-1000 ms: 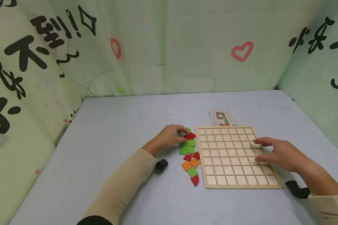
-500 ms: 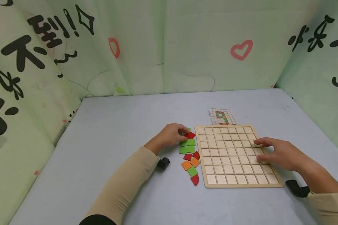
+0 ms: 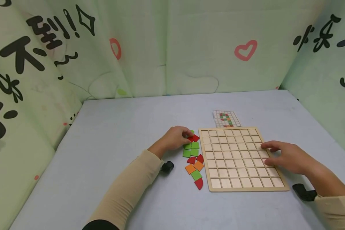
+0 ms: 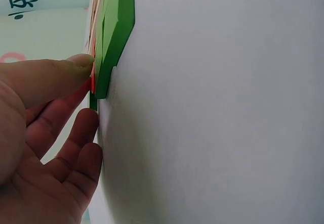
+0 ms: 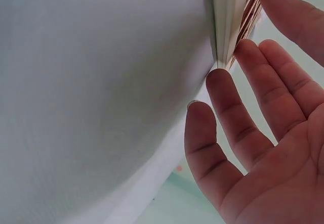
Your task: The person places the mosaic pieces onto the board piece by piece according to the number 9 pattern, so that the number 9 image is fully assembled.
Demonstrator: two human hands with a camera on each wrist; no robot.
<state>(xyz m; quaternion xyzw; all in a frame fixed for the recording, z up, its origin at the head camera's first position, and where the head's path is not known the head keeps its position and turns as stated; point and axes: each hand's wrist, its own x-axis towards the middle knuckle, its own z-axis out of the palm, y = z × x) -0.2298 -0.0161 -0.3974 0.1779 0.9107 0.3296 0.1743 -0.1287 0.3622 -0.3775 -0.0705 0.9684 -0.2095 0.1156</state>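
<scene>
At the top of a column of small flat tiles, my left hand (image 3: 176, 138) has its thumb and index finger curled to either side of a red tile (image 3: 190, 139), pinching it. Much of that tile is hidden by the fingers. In the left wrist view the thumb (image 4: 81, 66) meets the tile's red edge beside green tiles (image 4: 117, 27). My right hand (image 3: 288, 156) rests at the right edge of a wooden grid board (image 3: 233, 190), thumb and index finger over its outer squares. From the right wrist, the other fingers (image 5: 223, 90) reach along the board's side, relaxed.
Below the left hand lie more green tiles (image 3: 194, 152), orange tiles (image 3: 190, 169) and rounded red tiles (image 3: 199, 183), close to the board's left edge. Behind the board is a gridded pattern card (image 3: 219, 123). A printed curtain (image 3: 201, 48) surrounds the white table (image 3: 126, 121).
My right hand has shifted slightly to the right along the board's edge. The left hand stays at the red tile, and the head view has tilted a little.
</scene>
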